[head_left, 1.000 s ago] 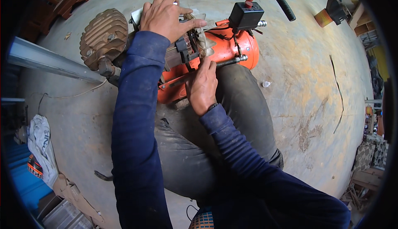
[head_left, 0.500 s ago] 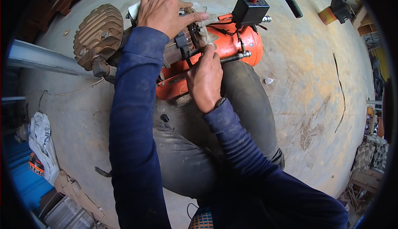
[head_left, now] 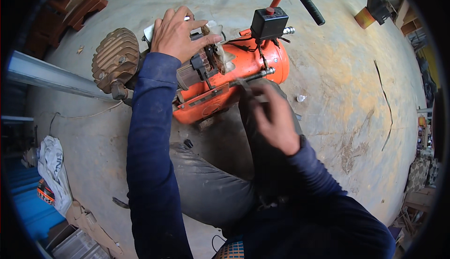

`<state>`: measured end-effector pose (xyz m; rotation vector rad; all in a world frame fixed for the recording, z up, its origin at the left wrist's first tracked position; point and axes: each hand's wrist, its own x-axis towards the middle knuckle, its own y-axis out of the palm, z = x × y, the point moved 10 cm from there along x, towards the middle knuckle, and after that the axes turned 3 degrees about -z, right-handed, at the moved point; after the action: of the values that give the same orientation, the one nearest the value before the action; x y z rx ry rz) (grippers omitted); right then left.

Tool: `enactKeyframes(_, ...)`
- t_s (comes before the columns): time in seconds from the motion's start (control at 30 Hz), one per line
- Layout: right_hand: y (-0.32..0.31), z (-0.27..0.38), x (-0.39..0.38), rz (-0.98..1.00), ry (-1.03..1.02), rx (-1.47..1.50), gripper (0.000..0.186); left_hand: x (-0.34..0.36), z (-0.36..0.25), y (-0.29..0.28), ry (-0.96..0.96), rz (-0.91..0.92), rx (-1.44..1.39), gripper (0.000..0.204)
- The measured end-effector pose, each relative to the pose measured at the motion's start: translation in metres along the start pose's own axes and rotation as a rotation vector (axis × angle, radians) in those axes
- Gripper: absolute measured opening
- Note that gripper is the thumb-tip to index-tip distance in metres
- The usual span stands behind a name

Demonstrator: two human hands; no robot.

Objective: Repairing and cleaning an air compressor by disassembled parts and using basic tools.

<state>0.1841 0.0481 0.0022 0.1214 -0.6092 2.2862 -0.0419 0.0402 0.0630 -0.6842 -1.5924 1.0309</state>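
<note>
An orange air compressor (head_left: 241, 64) lies on the floor before me, with a ribbed brown pump head (head_left: 116, 55) at its left. My left hand (head_left: 176, 34) rests over the top of the motor (head_left: 190, 75), fingers spread and thumb reaching right to a pale, jagged-edged fan (head_left: 227, 64). My right hand (head_left: 274, 118) is smeared by motion above my knee, just below the tank. A slim dark thing (head_left: 249, 90) shows at its fingers, too blurred to name. A black pressure-switch box (head_left: 269, 23) with a red knob stands on the tank.
An orange handle with a black grip (head_left: 311, 10) rises past the box. A small clear piece (head_left: 301, 98) and a black wire (head_left: 385, 104) lie on the floor at right. A small black piece (head_left: 188, 143) sits by my leg. A metal beam (head_left: 56, 74) runs at left.
My right hand has drawn back from the fan, down and to the right, off the motor. My left hand stays on the motor. The fan is less covered now.
</note>
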Motion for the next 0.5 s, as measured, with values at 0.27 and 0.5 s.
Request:
enactKeyframes(0.27,-0.17,-0.283,-0.132,-0.168,0.374,-0.741,0.026,0.01,0.009,-0.022,-0.025,-0.233,-0.207,0.032)
enactKeyframes(0.5,-0.166,-0.431,-0.277,-0.082,0.784,-0.741,0.027,-0.006,-0.03,-0.062,0.006,-0.22,-0.168,0.013)
